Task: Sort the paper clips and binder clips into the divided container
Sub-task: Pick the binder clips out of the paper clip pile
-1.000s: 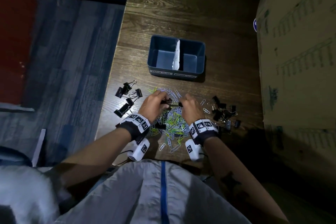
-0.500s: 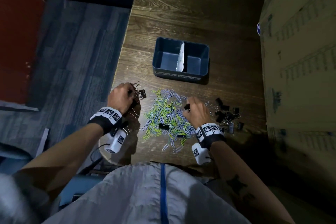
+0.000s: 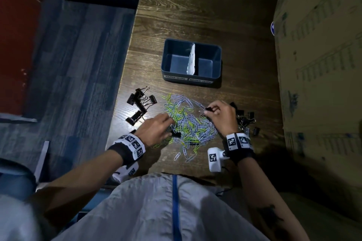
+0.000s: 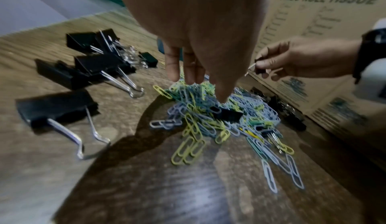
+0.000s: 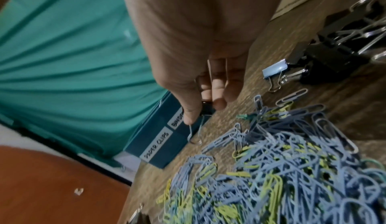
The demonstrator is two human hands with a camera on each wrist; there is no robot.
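Divided container (image 3: 192, 78): both compartments look empty; sorting barely begun. Right hand (image 3: 222, 116) pinches a small black binder clip (image 5: 205, 107). Left hand (image 3: 156, 130), fingers extended, reaches into the paper clip pile (image 3: 188, 125) on the tabletop (image 3: 195, 15); holds nothing.

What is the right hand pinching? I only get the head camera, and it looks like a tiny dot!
Observer: A small black binder clip. The right hand pinches it, and its wire handles poke out below the thumb.
Operator: Are all the binder clips black?
Observer: No. One pale blue binder clip lies beside the black ones near that hand.
Operator: What's written on the big box?
Observer: The cardboard box reads JUMBO ROLL TISSUE.
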